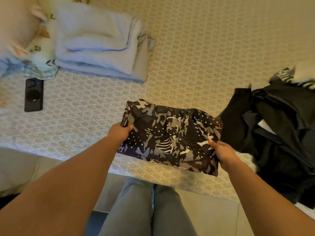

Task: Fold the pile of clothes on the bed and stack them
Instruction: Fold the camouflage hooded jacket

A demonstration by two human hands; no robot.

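Head view: the only camera, looking down past both forearms at the bed [196,48] and its patterned cream cover.
Garment in hand: a camouflage-print garment [170,135] in dark purple, grey and white, partly folded, lying near the bed's front edge, just in front of the person.
Left hand: the left hand [120,132] grips the garment's left edge, fingers curled under the cloth and thumb on top.
Right hand: the right hand [223,153] pinches the right edge near the lower corner, thumb on the print (the fingers below are hidden by the cloth).
Pile still to do: a heap of black clothes [276,133] lies just to the right of the garment, unfolded, with a green-and-white striped piece [286,75] showing at its far side.
Other things: a folded pale blanket [100,48] at the far left, floral bedding [40,62] beside it, and a dark remote control [33,94] lying flat on the cover, well apart from the garment.
Handling: the cloth looks thin, light and limp, and it puckers between the hands; it should carry no weight worth minding but will sag and slide if held at one point only.
Where to hold: I judge the two opposite edges, near the corners, best, keeping the cloth taut so the fold lands square.
Stage: likely mid-fold on one garment, with most of the pile untouched.
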